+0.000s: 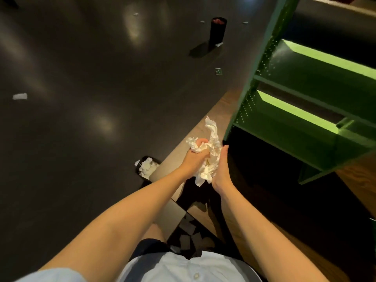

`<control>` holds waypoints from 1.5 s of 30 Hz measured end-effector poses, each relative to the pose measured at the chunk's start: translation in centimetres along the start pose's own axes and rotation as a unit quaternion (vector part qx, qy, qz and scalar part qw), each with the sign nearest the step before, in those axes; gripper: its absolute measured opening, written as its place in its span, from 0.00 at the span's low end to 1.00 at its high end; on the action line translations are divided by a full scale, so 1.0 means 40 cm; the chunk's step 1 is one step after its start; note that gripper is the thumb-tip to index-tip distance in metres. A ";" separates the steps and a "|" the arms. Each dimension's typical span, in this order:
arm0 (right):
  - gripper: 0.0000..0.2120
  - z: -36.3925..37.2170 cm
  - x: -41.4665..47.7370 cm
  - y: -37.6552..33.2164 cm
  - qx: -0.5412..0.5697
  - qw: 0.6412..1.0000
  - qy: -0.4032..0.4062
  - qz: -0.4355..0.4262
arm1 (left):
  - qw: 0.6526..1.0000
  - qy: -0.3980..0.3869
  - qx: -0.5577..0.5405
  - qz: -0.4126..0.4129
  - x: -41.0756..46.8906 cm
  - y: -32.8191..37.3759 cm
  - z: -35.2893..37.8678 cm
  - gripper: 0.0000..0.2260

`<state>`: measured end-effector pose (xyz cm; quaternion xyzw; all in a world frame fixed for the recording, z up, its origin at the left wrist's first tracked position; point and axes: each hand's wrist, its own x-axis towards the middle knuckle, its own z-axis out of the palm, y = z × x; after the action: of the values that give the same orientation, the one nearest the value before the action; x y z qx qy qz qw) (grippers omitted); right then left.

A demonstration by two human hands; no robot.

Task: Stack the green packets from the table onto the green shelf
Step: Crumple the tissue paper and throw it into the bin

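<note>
Both my hands meet over the wooden table [211,110], holding a crumpled white tissue [211,151]. My left hand [193,161] is clenched around the wad. My right hand [221,169] presses flat against its right side, fingers straight. The green shelf [305,110] stands on the table to the right, its visible boards bare. One small green packet [218,71] lies on the dark floor beyond the table. No green packets show on the table.
A black bin [146,167] with white tissue in it sits on the floor left of the table. A taller black bin [218,31] stands farther back. White scraps [20,96] litter the dark floor. A dark object [189,235] lies below the table near my body.
</note>
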<state>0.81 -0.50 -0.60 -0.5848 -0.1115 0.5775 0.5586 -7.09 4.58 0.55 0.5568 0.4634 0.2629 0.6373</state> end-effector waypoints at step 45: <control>0.14 0.531 1.020 1.040 -0.184 0.947 0.247 -0.086 | 0.971 -0.022 0.236 0.024 0.703 -1.160 -0.787 0.15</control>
<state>-25.01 27.68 -49.43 -0.7902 -0.1240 0.3344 0.4985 -31.14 31.97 -50.49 0.7079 0.4845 0.1491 0.4919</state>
